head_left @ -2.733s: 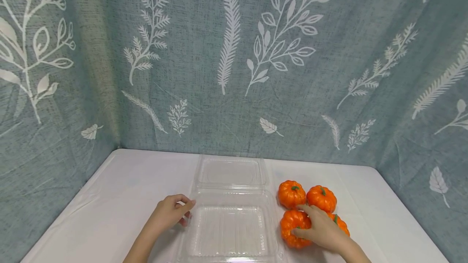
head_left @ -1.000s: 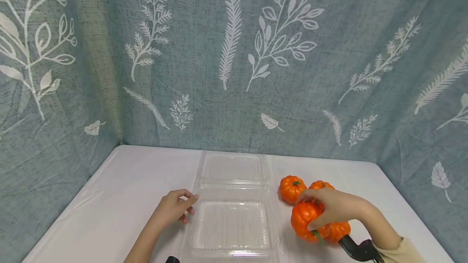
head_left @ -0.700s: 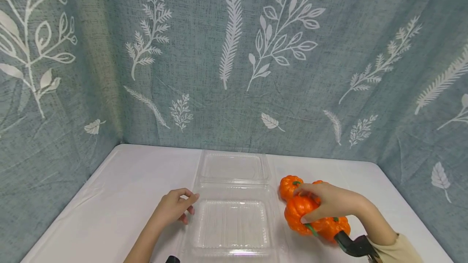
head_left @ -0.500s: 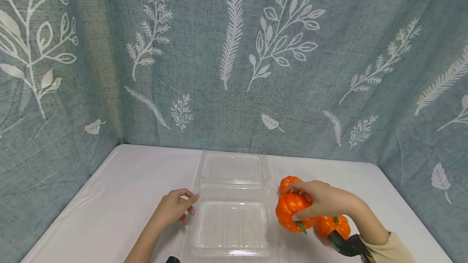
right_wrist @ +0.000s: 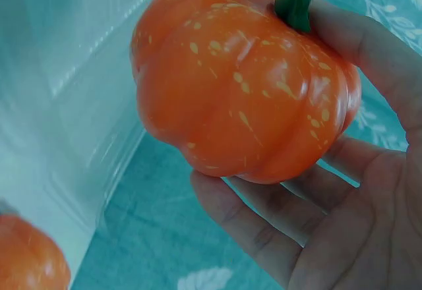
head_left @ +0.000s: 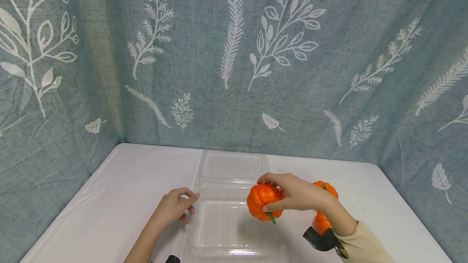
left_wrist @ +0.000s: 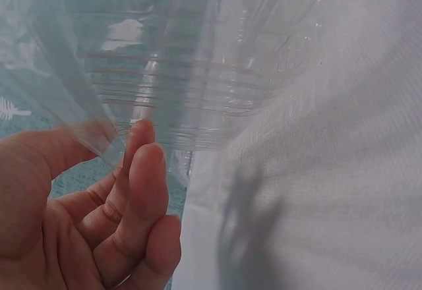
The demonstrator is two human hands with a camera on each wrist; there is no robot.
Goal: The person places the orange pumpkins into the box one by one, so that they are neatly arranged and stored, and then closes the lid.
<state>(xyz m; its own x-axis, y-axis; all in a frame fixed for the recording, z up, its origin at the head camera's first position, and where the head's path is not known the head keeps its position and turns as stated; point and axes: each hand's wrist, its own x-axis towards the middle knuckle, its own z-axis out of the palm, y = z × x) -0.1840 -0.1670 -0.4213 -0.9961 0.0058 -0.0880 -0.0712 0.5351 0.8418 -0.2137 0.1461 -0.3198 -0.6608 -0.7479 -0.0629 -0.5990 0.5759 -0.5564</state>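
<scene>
A small orange toy pumpkin [head_left: 261,200] with a green stem is gripped by my right hand [head_left: 292,192], thumb beside the stem and fingers round the other side. In the right wrist view the pumpkin [right_wrist: 237,86] shows yellow flecks. It hangs over the right part of a clear plastic clamshell container [head_left: 219,224], casting a shadow there. The container's lid [head_left: 234,167] lies folded back toward the curtain. At the container's left edge, my left hand [head_left: 173,208] pinches the rim between thumb and fingers; the left wrist view shows the thin plastic wall [left_wrist: 165,79] between them.
Two more pumpkins show to the right, one farther back [head_left: 328,188] and one nearer [head_left: 322,223], partly hidden by the right forearm. A black wrist mount [head_left: 321,238] sits by the right sleeve. The white table [head_left: 146,173] ends at a leaf-patterned curtain [head_left: 204,113].
My right hand has taken up a pumpkin from the group on the right and carried it left, over the container. My left hand has stayed at the container's left edge.
</scene>
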